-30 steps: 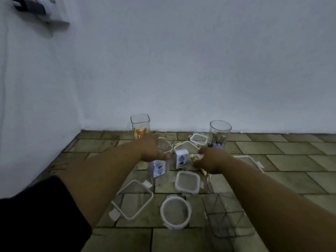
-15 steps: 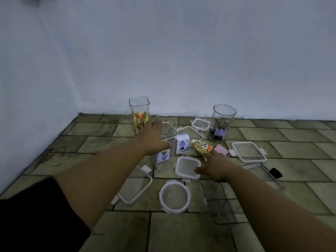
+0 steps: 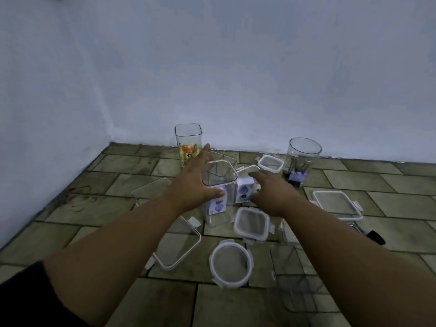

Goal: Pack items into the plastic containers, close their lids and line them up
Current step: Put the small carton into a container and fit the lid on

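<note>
Containers are clear hard plastic, glossy w/ glints: tall square container [image 3: 188,138] at the floor's back edge, round container [image 3: 304,149] right of it, mid square container [image 3: 219,182]. Square lid [image 3: 252,224] and round lid [image 3: 231,263]: see-through panels, white matt plastic rims. Small box [image 3: 244,191]: white printed card, slight sheen. Clips [image 3: 298,165] look metal. Floor tiles [image 3: 113,208] matt, rough, stained. Wall [image 3: 236,67] matt paint. Sleeve [image 3: 23,300] dark cloth.

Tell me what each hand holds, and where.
Left hand rests open against the clear container, near its rim. Right hand reaches over the white box; a hold cannot be told.
</note>
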